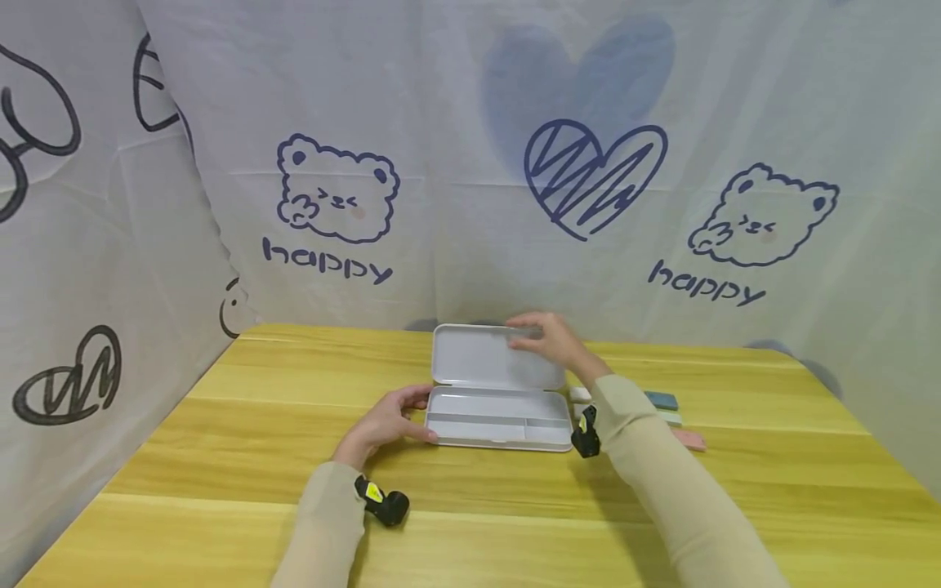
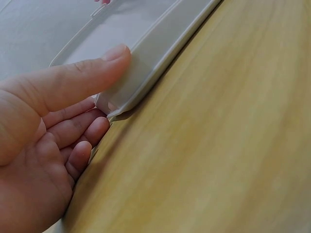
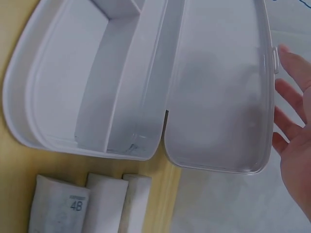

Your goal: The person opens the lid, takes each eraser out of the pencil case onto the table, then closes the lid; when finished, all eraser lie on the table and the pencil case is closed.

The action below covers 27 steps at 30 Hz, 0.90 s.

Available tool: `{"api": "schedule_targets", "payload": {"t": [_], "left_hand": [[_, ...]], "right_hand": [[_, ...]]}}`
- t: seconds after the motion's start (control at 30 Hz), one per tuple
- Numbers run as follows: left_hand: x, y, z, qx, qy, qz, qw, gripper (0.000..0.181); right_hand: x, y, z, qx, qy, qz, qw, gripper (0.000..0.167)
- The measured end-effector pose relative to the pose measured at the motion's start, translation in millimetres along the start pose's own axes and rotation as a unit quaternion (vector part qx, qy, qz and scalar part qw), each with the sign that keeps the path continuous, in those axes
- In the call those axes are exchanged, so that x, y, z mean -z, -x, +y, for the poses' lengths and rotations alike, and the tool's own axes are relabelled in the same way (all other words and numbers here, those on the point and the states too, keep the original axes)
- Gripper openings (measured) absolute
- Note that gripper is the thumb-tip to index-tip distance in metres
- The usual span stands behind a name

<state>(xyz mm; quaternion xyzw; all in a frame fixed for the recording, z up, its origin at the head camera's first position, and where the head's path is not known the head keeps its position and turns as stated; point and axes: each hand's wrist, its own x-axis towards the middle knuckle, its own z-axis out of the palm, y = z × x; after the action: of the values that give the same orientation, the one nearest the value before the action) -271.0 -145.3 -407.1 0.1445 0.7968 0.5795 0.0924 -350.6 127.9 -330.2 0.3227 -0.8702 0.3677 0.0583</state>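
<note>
A white pencil case (image 1: pixel 470 404) lies open on the table, with its lid (image 1: pixel 470 355) raised at the back. Inside, low dividers split the bare tray into compartments. At the case's left end, my left hand (image 1: pixel 385 420) grips it. The left wrist view has the thumb (image 2: pixel 114 53) on the rim and the other fingers curled against the end wall. Up at the lid's top edge, toward its right, my right hand (image 1: pixel 555 339) holds the lid between thumb and fingers. The right wrist view shows fingertips by the small latch (image 3: pixel 276 60), some partly hidden behind the lid.
Right of the case lie several erasers: white ones (image 1: pixel 581 394), a blue one (image 1: pixel 662 400) and a pink one (image 1: pixel 691 440), partly covered by the right forearm. One white eraser (image 3: pixel 58 206) reads 4B. Behind the wooden table (image 1: pixel 220 457) hangs a printed cloth (image 1: pixel 456 245).
</note>
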Motion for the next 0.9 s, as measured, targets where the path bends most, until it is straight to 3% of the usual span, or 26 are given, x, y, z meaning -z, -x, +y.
{"api": "schedule_targets", "payload": {"t": [0.53, 0.73, 0.9], "left_hand": [[-3.6, -2.1, 0.3, -0.006, 0.003, -0.001, 1.0, 0.077], [-3.7, 6.1, 15.2, -0.011, 0.008, -0.011, 0.9999, 0.075], [-1.3, -0.2, 1.2, -0.009, 0.004, -0.005, 0.9999, 0.076]], "right_hand": [[0.6, 0.3, -2.9, -0.006, 0.017, -0.028, 0.9994, 0.039], [1.4, 3.2, -3.9, 0.003, 0.003, -0.028, 0.9996, 0.039], [1.6, 5.9, -6.1, 0.002, -0.036, -0.025, 0.999, 0.04]]}}
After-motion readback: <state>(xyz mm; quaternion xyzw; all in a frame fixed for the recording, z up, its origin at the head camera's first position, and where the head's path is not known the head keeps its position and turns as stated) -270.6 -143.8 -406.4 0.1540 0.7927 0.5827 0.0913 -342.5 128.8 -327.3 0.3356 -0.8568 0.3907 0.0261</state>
